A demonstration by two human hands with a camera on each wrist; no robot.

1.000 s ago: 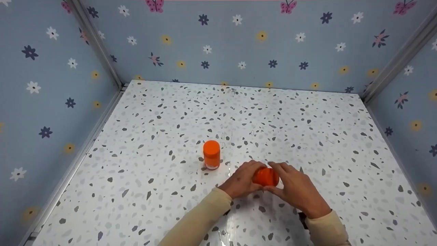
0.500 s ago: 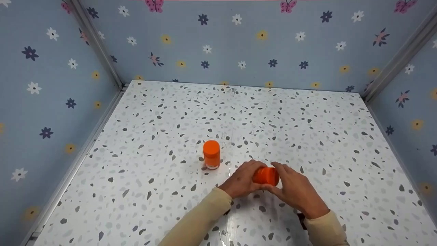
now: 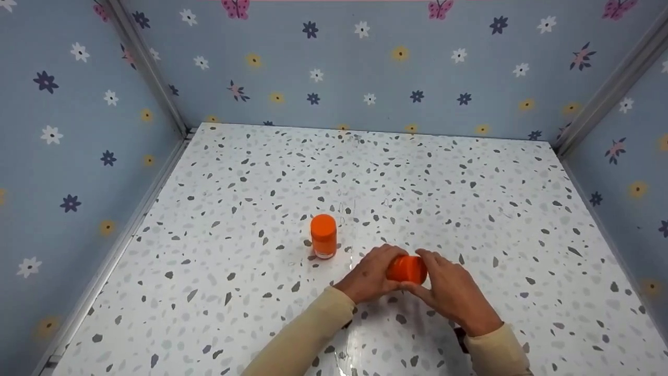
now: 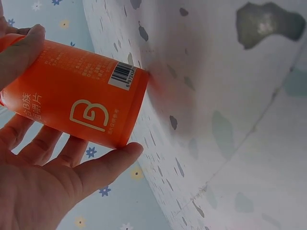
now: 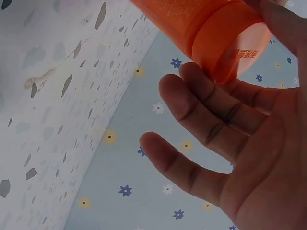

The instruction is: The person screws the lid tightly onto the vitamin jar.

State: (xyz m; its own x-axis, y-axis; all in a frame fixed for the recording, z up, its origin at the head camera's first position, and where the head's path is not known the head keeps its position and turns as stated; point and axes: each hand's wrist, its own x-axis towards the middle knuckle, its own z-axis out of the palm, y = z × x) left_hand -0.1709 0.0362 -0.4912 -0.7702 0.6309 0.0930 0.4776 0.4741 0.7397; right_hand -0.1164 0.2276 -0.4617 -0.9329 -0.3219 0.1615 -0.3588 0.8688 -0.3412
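An orange bottle [image 3: 401, 268], tilted on its side, is held between my two hands. My left hand [image 3: 370, 274] grips its body from the left. In the left wrist view, the bottle [image 4: 79, 98] shows white print, a large B logo and a barcode near its base, with the thumb and fingertips at its sides. My right hand [image 3: 456, 292] curves around the cap end, thumb below and index finger above. Up close in the right wrist view, the orange cap [image 5: 235, 40] has fingertips at its edge, while the lower fingers [image 5: 177, 163] stay off it.
A second orange bottle [image 3: 323, 237] stands upright with its cap on, left of my hands. White speckled tabletop [image 3: 250, 172] lies beneath. Blue flowered panels [image 3: 355, 62] enclose it at the back and both sides, with metal posts [image 3: 151, 68] in the corners.
My right fingertips have shifted slightly to the right on the cap, so more of the cap shows. My left hand stays put, and the standing bottle has not moved.
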